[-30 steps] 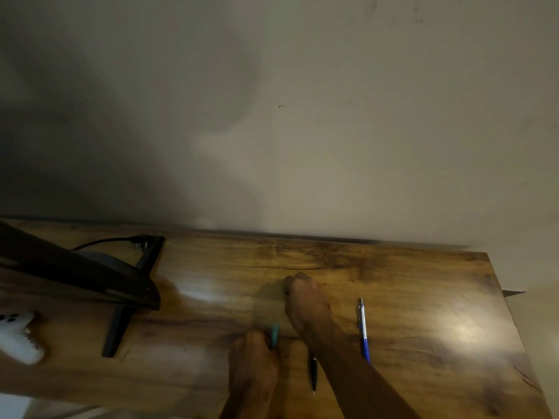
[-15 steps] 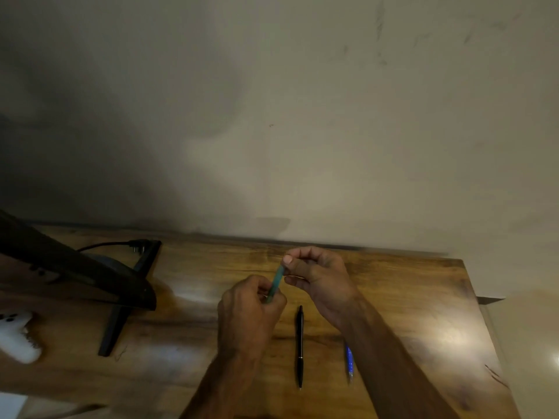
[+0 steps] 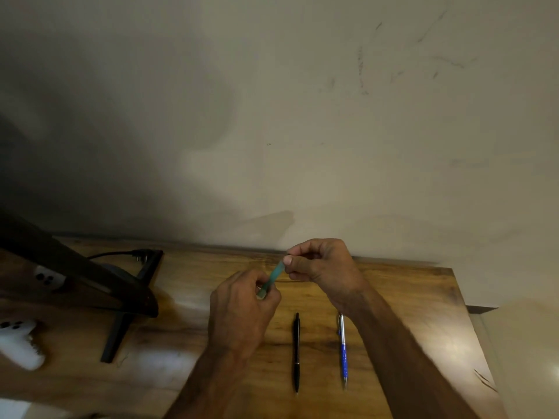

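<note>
Both hands hold a teal pen (image 3: 273, 278) in the air above the wooden desk (image 3: 408, 297). My left hand (image 3: 242, 309) grips its lower end with curled fingers. My right hand (image 3: 323, 264) pinches its upper end between thumb and fingertips. The pen slants up to the right between them. A black pen (image 3: 296, 352) and a blue and silver pen (image 3: 342, 350) lie side by side on the desk below my right wrist.
A dark monitor (image 3: 75, 276) on a black stand (image 3: 121, 331) fills the left side, with a cable (image 3: 115, 254) behind it. A white game controller (image 3: 18, 343) lies at the left edge. A pale wall rises behind the desk.
The hands lifted the teal pen off the desk and now hold it between them. The view has shifted, so the black and blue pens show lower and fully uncovered.
</note>
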